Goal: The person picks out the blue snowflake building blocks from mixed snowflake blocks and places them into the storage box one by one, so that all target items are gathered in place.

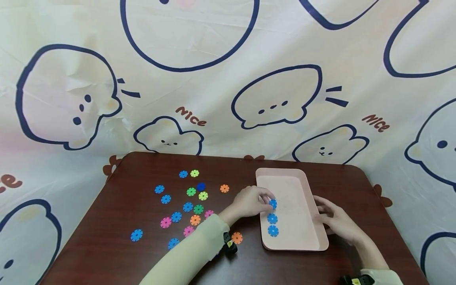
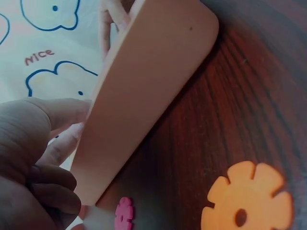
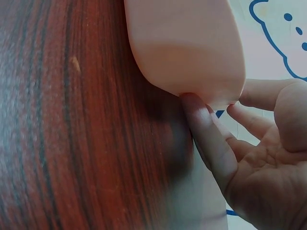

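Observation:
My left hand (image 1: 251, 202) reaches over the left rim of a pale pink tray (image 1: 288, 186). Its thumb and fingers pinch a blue notched disc (image 1: 273, 204) just inside; in the left wrist view the tray wall (image 2: 144, 81) hides the fingertips. Two more blue discs, one (image 1: 272, 218) above the other (image 1: 273, 230), lie in a column below it in the tray. At the tray's right side, my right hand (image 1: 336, 219) holds the edge. The right wrist view shows its thumb (image 3: 199, 112) against the outer wall and the other fingers by the rim.
Several notched discs in blue, green, yellow, pink and orange lie scattered on the brown table (image 1: 107, 229) left of the tray. An orange disc (image 1: 236, 238) sits beside the left wrist. A cartoon-printed cloth (image 1: 213, 91) hangs behind the table.

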A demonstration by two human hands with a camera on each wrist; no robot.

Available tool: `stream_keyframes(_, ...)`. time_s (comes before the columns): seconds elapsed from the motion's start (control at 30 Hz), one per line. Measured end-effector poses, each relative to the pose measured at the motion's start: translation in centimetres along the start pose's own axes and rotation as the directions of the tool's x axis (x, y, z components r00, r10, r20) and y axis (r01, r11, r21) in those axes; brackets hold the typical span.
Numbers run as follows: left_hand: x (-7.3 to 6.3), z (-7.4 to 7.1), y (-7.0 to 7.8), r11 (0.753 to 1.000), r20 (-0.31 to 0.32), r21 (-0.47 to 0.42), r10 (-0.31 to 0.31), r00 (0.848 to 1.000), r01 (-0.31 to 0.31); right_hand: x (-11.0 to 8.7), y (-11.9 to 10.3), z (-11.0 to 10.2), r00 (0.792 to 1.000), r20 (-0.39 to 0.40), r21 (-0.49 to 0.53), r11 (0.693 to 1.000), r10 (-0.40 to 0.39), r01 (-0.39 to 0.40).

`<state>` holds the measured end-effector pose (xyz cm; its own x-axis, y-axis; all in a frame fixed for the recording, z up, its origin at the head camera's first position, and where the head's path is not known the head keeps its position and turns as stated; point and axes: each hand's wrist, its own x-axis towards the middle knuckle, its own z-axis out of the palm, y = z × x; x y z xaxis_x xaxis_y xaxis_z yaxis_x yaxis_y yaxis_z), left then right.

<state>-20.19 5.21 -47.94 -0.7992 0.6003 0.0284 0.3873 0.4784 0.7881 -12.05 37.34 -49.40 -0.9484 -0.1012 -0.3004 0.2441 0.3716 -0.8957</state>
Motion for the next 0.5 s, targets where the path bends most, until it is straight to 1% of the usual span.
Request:
stream_keyframes(0.17, 0.5, 0.4, -0.1, 0.993, 0.025, 0.115, 0.002, 1.000, -0.005, 0.0, 0.0, 0.0, 1.000, 0.002, 0.014, 1.000, -0.009, 0.009)
stream_keyframes(0.27, 0.6, 0.7, -0.2, 0.984, 0.023, 0.180, -0.007, 1.000, 0.003, 0.0, -0.1, 0.0, 1.000, 0.000, 0.014, 1.000, -0.008, 0.008)
stream_keyframes(0.4, 0.7, 1.0, -0.1, 0.961, 0.003, 0.276, -0.023, 1.000, 0.021, 0.0, -0.1, 0.0, 1.000, -0.004, 0.010, 1.000, -0.002, 0.002)
stream_keyframes(0.5, 0.8, 1.1, 0.1, 0.941, 0.005, 0.337, -0.035, 0.999, 0.031, 0.0, -0.2, 0.1, 1.000, -0.007, 0.003, 1.000, 0.000, 0.000)
